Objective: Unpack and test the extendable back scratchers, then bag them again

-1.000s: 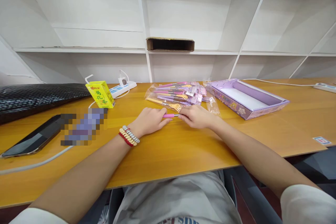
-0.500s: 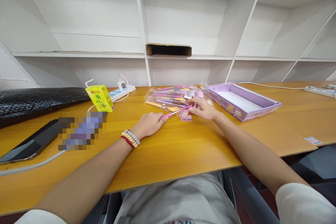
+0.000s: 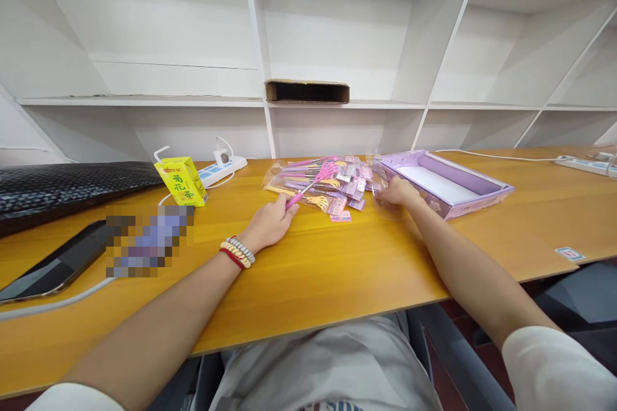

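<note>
One pink scratcher [image 3: 311, 186], pinched near the handle's end by the left hand [image 3: 270, 221], thumb against curled fingers; slanting up and away, splayed head over the pile of bagged scratchers [image 3: 348, 176]. Cannot tell: touching the pile or just above. Held low on the handle, presumably to leave shaft and head free. Wrist low over the desk [image 3: 337, 270], perhaps for steadiness.

Right hand [image 3: 401, 192] well apart from the left, at the clear film [image 3: 379, 170] just beside the purple tray [image 3: 482, 203]. Fingers blurred by plastic; cannot tell, pinching or merely resting.

Bagged pieces heaped mid-desk, handles mostly leftward, tags bunched rightward; near both hands, probably for easy reach. Loose pink card [image 3: 340, 216] on bare wood in front. Tray angled at the right, open side up, white lining showing; likely set aside for handling room. Yellow drink carton [image 3: 180, 181] and power strip [image 3: 219, 172] off left, seemingly out of the way.
</note>
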`<state>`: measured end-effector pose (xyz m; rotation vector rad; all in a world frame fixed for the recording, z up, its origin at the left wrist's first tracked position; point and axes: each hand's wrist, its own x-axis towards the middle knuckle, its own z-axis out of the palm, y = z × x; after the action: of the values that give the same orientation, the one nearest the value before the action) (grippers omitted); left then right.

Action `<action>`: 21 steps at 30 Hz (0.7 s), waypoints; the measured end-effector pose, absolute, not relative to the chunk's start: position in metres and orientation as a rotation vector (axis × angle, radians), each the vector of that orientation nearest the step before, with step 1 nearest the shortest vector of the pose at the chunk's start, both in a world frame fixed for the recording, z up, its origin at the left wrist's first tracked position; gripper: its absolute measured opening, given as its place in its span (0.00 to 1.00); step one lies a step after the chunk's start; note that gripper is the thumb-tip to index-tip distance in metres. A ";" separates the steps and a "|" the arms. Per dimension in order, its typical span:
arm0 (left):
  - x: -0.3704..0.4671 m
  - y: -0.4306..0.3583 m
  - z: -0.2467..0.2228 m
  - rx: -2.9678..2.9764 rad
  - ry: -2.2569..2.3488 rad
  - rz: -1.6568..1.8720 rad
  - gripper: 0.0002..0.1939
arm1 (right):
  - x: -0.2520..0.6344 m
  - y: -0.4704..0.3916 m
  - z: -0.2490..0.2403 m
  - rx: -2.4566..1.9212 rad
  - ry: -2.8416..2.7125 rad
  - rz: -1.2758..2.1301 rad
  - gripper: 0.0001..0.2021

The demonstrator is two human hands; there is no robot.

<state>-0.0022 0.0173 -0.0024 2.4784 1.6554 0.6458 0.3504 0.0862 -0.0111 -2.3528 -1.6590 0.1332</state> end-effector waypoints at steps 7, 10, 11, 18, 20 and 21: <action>0.000 0.011 0.002 2.464 1.579 0.748 0.20 | 0.334 0.079 -0.001 -1.748 -1.761 0.029 0.18; 0.001 0.011 0.001 2.458 1.537 0.788 0.19 | 0.314 0.066 0.007 -1.358 -1.877 -0.052 0.12; 0.002 0.011 0.000 2.457 1.515 0.804 0.19 | 0.306 0.061 0.009 -1.270 -1.903 -0.060 0.11; 0.004 0.012 -0.003 2.262 1.402 1.044 0.18 | 0.265 0.031 0.008 -0.798 -2.104 -0.029 0.14; 0.005 0.012 -0.005 2.085 1.302 1.097 0.17 | 0.256 0.023 0.008 -0.679 -2.134 0.016 0.15; 0.007 0.012 -0.006 1.989 1.233 1.103 0.17 | 0.252 0.019 0.007 -0.644 -2.155 0.057 0.17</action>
<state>0.0069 0.0117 -0.0062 1.9891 1.2334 1.1028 0.2518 0.0194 0.0072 -0.6437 -2.1555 0.0570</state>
